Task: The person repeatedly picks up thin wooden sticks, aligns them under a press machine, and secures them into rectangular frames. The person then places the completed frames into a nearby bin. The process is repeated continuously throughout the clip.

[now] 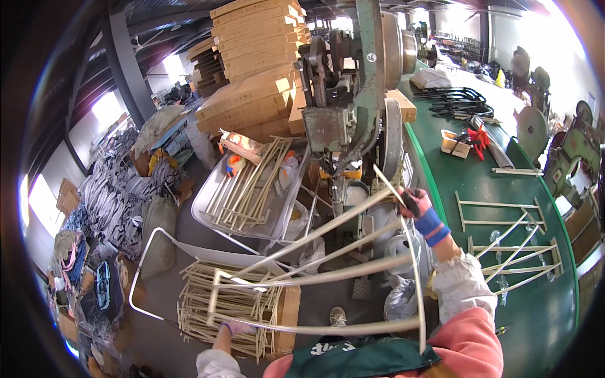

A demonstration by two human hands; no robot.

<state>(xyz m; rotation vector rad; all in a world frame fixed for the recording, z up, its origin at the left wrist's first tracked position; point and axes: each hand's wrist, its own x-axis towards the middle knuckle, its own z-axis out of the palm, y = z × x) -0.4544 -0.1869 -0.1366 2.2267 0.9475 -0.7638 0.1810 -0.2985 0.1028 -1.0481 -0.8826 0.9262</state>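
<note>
The long cream-coloured metal rod frame [328, 252], probably light, stiff but springy and best held at its end bars, spans in front of the green press machine [353, 94], right hand [413, 203] and left hand [234, 327] each clamped on an end.

Both hands held one cream metal rack frame [328, 258] across the body — the right hand [417, 205] gripped its far corner, the left hand [234, 326] its near end, above a stack of similar frames [236, 309]. More frames lay on the green tabletop [535, 315].
</note>
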